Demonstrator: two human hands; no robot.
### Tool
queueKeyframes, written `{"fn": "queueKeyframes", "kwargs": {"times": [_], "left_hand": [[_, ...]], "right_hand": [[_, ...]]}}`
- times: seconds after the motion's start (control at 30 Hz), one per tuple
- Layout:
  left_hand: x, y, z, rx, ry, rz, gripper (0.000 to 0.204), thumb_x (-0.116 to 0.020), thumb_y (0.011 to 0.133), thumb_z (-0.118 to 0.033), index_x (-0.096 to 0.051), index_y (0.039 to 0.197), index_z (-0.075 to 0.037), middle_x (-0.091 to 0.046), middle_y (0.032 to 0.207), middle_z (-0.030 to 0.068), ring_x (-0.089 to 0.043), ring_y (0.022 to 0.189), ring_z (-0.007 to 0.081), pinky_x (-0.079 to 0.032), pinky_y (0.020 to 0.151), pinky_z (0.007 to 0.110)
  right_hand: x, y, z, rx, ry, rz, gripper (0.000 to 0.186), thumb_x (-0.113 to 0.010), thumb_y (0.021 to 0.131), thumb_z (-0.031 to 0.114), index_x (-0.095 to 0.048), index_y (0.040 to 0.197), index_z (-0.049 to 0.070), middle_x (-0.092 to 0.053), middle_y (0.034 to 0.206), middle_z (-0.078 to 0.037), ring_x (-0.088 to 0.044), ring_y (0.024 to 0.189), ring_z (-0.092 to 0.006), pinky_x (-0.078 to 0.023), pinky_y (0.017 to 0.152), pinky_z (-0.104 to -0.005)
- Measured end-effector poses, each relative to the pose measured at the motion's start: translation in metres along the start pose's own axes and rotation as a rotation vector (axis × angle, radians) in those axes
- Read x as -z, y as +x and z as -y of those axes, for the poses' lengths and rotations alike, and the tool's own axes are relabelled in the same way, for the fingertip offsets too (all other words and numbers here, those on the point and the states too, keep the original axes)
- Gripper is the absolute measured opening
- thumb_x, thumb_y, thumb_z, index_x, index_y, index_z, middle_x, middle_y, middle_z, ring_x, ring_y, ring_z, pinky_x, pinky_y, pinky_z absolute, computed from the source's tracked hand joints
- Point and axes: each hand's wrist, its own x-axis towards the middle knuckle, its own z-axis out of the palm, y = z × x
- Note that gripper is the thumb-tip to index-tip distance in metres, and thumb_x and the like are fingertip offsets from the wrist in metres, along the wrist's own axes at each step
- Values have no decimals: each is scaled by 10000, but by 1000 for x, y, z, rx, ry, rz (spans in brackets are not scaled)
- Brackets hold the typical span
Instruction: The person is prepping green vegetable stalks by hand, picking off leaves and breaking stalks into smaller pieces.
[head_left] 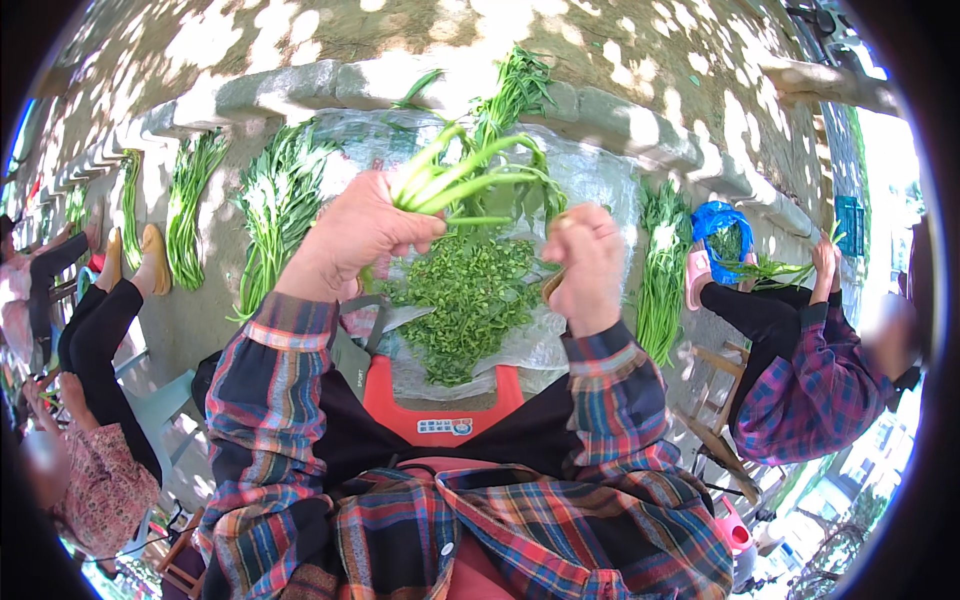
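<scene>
My left hand (365, 235) is closed around a bunch of pale green leafy stalks (450, 185), probably celery. The stalks arch to the right, and their leaf ends droop beside my right hand (587, 262). That hand is curled tight against the leaf ends; its palm side is hidden. A small brown thing (552, 286) shows under it, too little to name. Below both hands lies a heap of loose green leaves (465, 300) on a clear plastic sheet (590, 330). A pale blade-like piece (408, 318) pokes out at the heap's left edge.
Bundles of greens lie left (280, 205), right (660, 270) and beyond the sheet (515, 90). A red plastic stool (395, 400) stands between my knees. A stone curb (300, 88) runs behind. Seated people flank me; a blue bag (715, 218) is by the right one.
</scene>
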Motion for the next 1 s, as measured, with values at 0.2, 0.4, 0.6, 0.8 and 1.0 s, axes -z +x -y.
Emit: {"fn": "queueKeyframes", "kwargs": {"times": [0.2, 0.4, 0.6, 0.8, 1.0], "left_hand": [[1, -4, -6, -4, 21, -42, 194, -708, 716, 24, -616, 886, 6, -600, 698, 16, -521, 519, 51, -394, 444, 185], [-8, -4, -7, -18, 20, -57, 252, -712, 686, 21, -600, 910, -6, -604, 736, 3, -523, 548, 54, -405, 472, 188], [-17, 6, 3, -114, 54, -45, 198, -695, 694, -28, -619, 876, -45, -578, 684, -21, -498, 561, 46, -374, 477, 202], [-18, 10, 7, -33, 82, -1, 209, -670, 712, 23, -627, 913, -11, -584, 779, -32, -510, 668, 43, -417, 591, 208], [-16, 10, 10, -89, 135, 5, 124, -656, 713, 1, -628, 832, -24, -563, 673, -41, -484, 553, 38, -392, 498, 205]], "right_hand": [[14, 0, 14, 20, -145, 73, 64, -521, 832, -5, -578, 850, 19, -520, 655, 31, -454, 541, -28, -371, 484, -181], [-2, -7, 13, 3, -414, 266, 100, -591, 777, -13, -594, 872, 19, -414, 593, 61, -372, 523, -32, -317, 475, -204], [2, -12, 3, 10, -528, 441, 207, -584, 821, -4, -585, 1028, 15, -448, 682, 60, -402, 581, -2, -332, 499, -173], [-5, -10, 6, 82, -596, 340, 160, -599, 804, 71, -615, 942, -7, -565, 687, -71, -536, 577, -157, -435, 548, -294], [-8, -10, 1, 181, -725, 389, 114, -590, 805, 98, -621, 876, 14, -596, 732, -130, -587, 634, -284, -459, 575, -344]]}}
